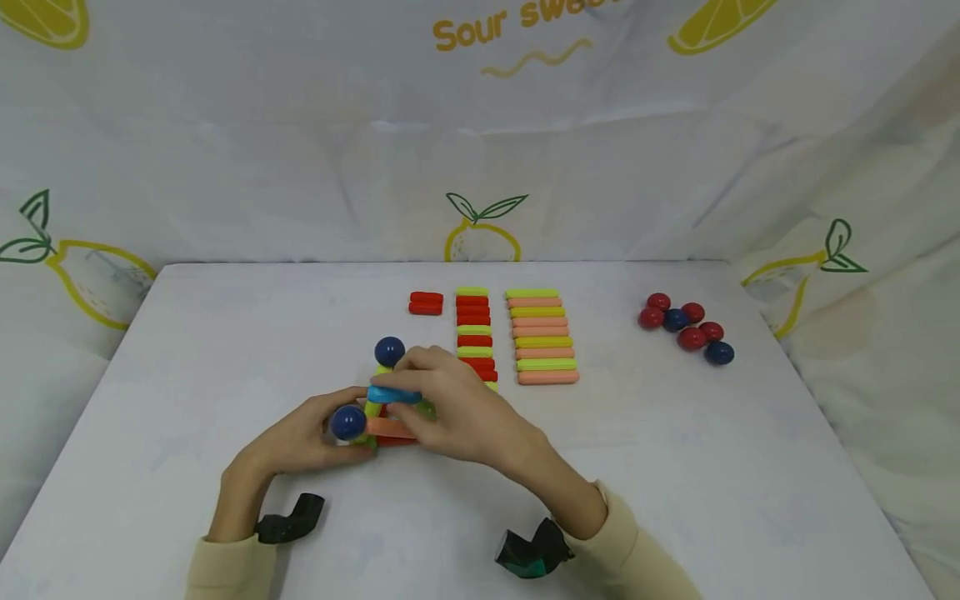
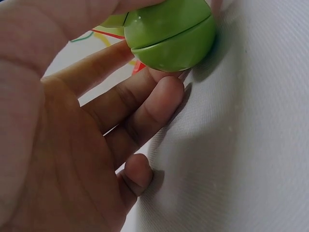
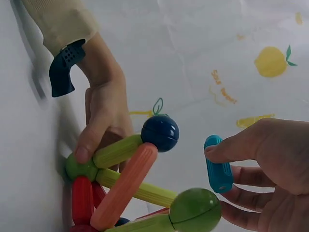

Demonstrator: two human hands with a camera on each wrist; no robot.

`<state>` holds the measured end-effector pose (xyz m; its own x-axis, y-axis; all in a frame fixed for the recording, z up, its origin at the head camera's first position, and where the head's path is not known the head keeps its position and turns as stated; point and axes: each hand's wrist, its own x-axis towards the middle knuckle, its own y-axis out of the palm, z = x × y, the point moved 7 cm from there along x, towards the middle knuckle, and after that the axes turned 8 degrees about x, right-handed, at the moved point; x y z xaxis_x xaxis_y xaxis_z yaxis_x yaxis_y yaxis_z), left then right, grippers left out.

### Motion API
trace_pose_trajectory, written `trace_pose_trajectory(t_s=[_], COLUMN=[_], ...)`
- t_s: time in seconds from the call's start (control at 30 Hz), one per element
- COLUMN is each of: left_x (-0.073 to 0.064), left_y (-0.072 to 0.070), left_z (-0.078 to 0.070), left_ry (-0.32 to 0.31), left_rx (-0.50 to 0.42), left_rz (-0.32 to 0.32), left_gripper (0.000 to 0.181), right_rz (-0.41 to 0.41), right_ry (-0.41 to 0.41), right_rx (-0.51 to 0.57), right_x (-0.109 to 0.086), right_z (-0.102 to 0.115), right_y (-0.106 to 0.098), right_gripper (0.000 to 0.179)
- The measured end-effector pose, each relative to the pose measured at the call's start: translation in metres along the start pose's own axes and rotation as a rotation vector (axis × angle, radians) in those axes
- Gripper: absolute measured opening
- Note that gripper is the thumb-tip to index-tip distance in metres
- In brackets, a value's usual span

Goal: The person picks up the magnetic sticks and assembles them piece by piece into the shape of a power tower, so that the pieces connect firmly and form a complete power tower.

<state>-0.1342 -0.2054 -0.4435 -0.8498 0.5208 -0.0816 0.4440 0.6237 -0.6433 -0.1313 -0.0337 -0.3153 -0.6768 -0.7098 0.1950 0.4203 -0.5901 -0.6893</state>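
Observation:
My right hand [image 1: 459, 408] pinches a short blue magnetic rod [image 3: 218, 164] between thumb and fingers, just above a partly built frame of rods and balls. My left hand [image 1: 303, 433] grips a green ball [image 2: 169, 38] at the frame's lower corner, with its thumb on the ball in the right wrist view. From that ball a yellow-green rod [image 3: 117, 151] rises to a dark blue ball [image 3: 160, 134], where a salmon rod [image 3: 125, 186] slants down. Another green ball [image 3: 195, 210] is near the right fingers. A second dark blue ball [image 1: 389, 351] stands at the far side. My right hand hides part of the frame.
Behind the hands lie two red rods [image 1: 426, 303], a column of red and yellow-green rods [image 1: 474, 320], and a column of salmon and yellow rods [image 1: 542, 332]. Several red balls [image 1: 692, 338] and dark blue balls [image 1: 718, 353] sit at the table's right. A printed curtain hangs behind.

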Motion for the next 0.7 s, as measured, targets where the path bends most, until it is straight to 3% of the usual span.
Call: trace_pose_trajectory(t_s=[0.2, 0.53, 0.7], left_x=[0.000, 0.000, 0.001], left_y=[-0.001, 0.001, 0.001], left_z=[-0.001, 0.002, 0.002], left_ry=[0.014, 0.003, 0.002], left_rx=[0.008, -0.006, -0.003], left_rz=[-0.005, 0.002, -0.001], left_gripper=[0.062, 0.063, 0.063], right_rz=[0.091, 0.107, 0.117], right_ry=[0.006, 0.045, 0.048], right_rx=[-0.008, -0.063, -0.147], right_x=[-0.002, -0.004, -0.003], right_z=[0.006, -0.001, -0.002], right_y=[0.016, 0.024, 0.028], right_gripper=[0.034, 0.036, 0.033])
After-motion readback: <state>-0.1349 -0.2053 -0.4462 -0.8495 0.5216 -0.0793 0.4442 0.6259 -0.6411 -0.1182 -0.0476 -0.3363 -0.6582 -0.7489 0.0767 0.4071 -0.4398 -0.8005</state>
